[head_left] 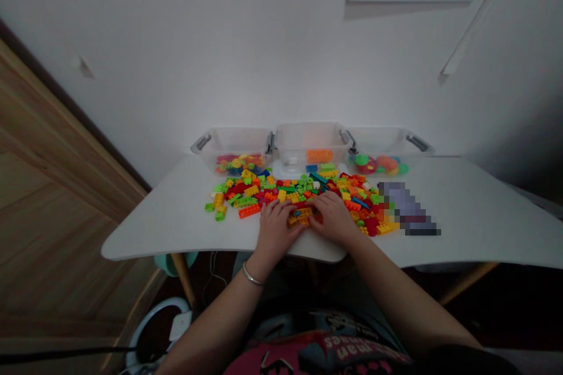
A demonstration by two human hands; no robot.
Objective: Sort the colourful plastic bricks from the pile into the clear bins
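An orange and yellow brick group (301,217) is partly hidden under the left hand (275,228) and the right hand (332,217), so its whole shape cannot be seen. Its long axis seems to lie across the view. It is located near the front edge of the white table (167,234). The fingers (285,208) are held together on it, but clamping cannot be confirmed. Loose bricks (281,193) lie just behind, and a pixelated object (407,208) cannot be made out.

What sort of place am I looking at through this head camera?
Probably a room in a home, perhaps a play or hobby corner: a small white table stands against a plain white wall, with clear plastic storage bins along its far edge and loose plastic toy bricks spread across it.
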